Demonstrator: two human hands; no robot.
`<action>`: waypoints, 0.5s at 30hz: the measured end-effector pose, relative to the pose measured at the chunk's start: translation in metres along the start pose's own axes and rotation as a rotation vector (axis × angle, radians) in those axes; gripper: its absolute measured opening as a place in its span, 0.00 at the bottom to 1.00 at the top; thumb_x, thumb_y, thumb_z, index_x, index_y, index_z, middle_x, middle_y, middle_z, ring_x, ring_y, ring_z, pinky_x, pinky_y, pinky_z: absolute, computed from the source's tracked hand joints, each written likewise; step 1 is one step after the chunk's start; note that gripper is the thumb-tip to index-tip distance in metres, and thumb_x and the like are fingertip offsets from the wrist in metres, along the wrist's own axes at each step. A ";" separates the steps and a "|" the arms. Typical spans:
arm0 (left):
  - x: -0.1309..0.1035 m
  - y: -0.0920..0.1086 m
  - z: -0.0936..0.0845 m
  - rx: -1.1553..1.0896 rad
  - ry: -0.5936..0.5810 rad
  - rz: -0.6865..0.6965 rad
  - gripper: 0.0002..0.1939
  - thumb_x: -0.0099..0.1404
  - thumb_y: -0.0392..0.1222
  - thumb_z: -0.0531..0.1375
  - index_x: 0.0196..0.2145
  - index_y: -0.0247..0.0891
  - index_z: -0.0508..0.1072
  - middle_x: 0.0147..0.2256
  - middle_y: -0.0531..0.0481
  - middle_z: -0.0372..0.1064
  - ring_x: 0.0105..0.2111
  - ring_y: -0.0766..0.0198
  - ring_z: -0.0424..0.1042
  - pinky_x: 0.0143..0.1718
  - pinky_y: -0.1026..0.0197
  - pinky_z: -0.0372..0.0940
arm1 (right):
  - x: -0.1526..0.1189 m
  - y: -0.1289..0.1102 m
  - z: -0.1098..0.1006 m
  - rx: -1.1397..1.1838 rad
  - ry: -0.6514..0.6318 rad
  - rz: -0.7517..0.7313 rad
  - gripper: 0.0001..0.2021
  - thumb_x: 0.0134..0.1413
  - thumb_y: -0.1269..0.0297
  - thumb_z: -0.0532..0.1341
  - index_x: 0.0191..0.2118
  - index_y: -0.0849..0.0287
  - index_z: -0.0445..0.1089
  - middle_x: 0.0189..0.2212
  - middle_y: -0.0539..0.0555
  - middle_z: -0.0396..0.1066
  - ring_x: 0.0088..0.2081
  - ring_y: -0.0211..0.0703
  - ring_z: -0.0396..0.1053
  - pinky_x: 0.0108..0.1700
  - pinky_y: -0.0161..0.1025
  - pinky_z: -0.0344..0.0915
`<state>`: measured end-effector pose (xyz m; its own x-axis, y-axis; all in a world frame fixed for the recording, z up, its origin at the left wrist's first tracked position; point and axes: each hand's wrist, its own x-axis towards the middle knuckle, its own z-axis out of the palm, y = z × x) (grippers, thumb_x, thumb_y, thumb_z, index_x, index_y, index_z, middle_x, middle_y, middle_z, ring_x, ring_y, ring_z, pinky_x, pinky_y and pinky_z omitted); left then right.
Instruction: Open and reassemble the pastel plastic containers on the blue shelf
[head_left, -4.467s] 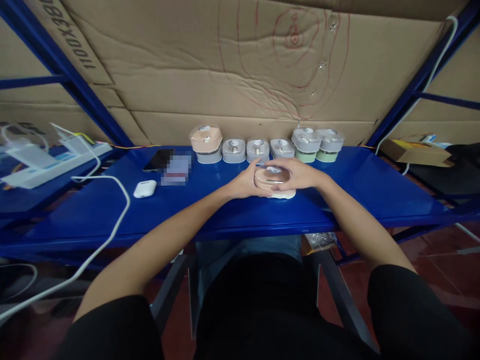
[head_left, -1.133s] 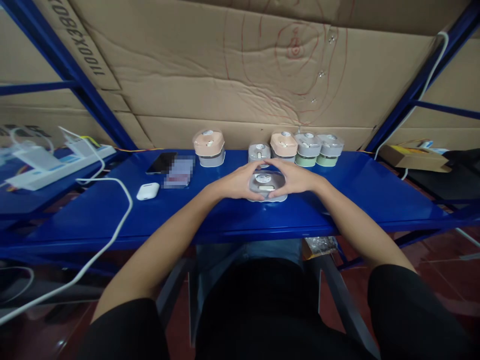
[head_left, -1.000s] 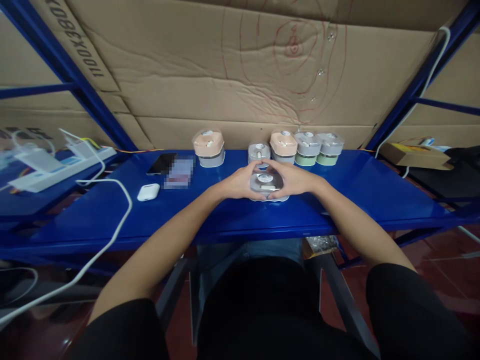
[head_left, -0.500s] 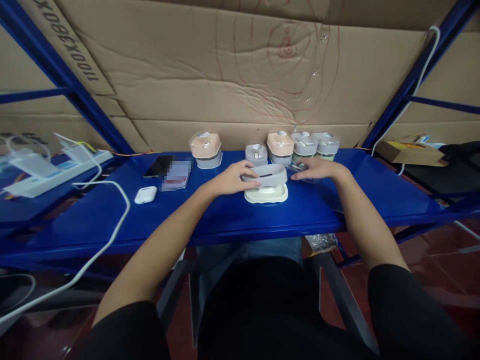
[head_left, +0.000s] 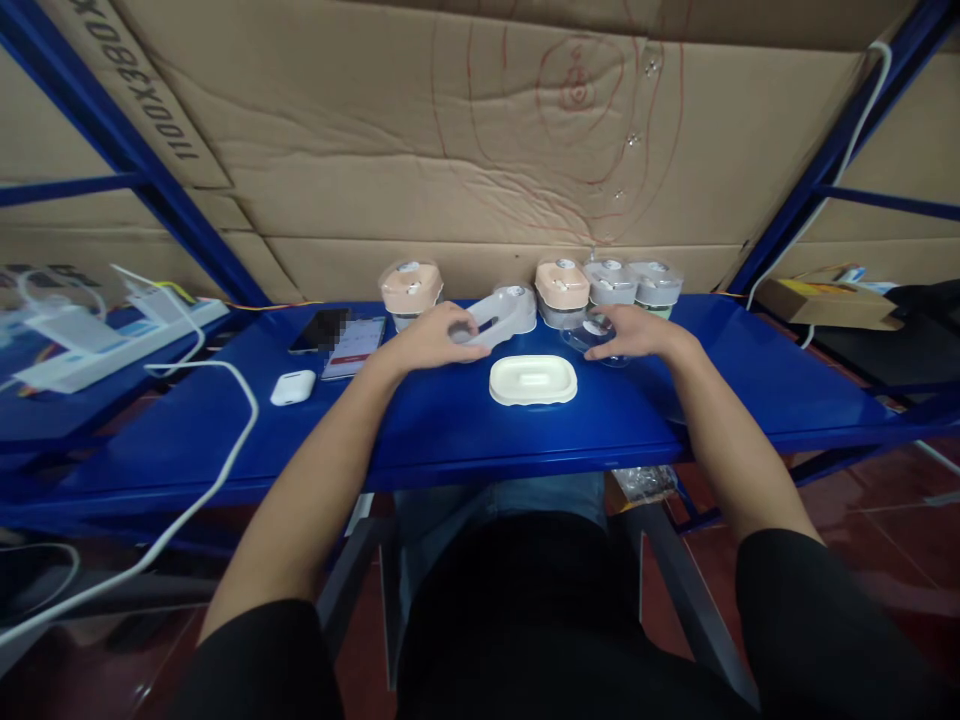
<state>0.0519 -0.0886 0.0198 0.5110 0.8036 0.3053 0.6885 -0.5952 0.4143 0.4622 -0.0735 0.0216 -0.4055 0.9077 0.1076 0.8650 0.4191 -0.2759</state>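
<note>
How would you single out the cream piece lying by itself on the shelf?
On the blue metal shelf, look in front of the row of small stacked plastic boxes along the cardboard. The cream rounded-rectangle plastic tray lies flat between both hands, alone, untouched and low, unlike the stacked boxes.

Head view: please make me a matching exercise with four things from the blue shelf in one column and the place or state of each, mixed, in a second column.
Things:
1. grey tray
2. cream base
3. clear lid
4. white earbud case

Places or states:
A. flat on the shelf between the two hands
B. under the right hand
C. tilted, held by the left hand
D. alone beside the white cable

Pairs: 1-C, 2-A, 3-B, 4-D
</note>
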 end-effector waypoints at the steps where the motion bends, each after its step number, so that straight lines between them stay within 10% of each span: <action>1: -0.001 0.011 0.004 -0.047 -0.016 0.070 0.24 0.60 0.65 0.71 0.44 0.45 0.83 0.52 0.41 0.81 0.57 0.41 0.78 0.65 0.40 0.70 | -0.001 -0.003 -0.002 -0.009 0.051 0.010 0.48 0.49 0.38 0.79 0.72 0.57 0.76 0.57 0.66 0.84 0.57 0.76 0.82 0.63 0.70 0.78; 8: -0.004 0.055 0.050 -0.069 -0.255 0.174 0.34 0.59 0.61 0.75 0.58 0.43 0.80 0.64 0.38 0.77 0.67 0.34 0.75 0.70 0.38 0.68 | -0.004 -0.016 -0.003 0.050 0.335 -0.024 0.53 0.50 0.38 0.79 0.76 0.61 0.71 0.61 0.70 0.80 0.60 0.78 0.78 0.66 0.71 0.73; 15: -0.002 0.027 0.043 -0.215 -0.265 0.046 0.75 0.48 0.69 0.82 0.82 0.38 0.55 0.77 0.25 0.64 0.75 0.28 0.68 0.74 0.34 0.65 | -0.005 -0.056 0.018 0.226 0.185 -0.456 0.50 0.52 0.34 0.79 0.75 0.54 0.74 0.61 0.65 0.80 0.59 0.70 0.78 0.66 0.68 0.74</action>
<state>0.0912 -0.1068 -0.0065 0.6742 0.7308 0.1064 0.5520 -0.5944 0.5848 0.4106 -0.1013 0.0194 -0.6487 0.6310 0.4254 0.5197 0.7757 -0.3581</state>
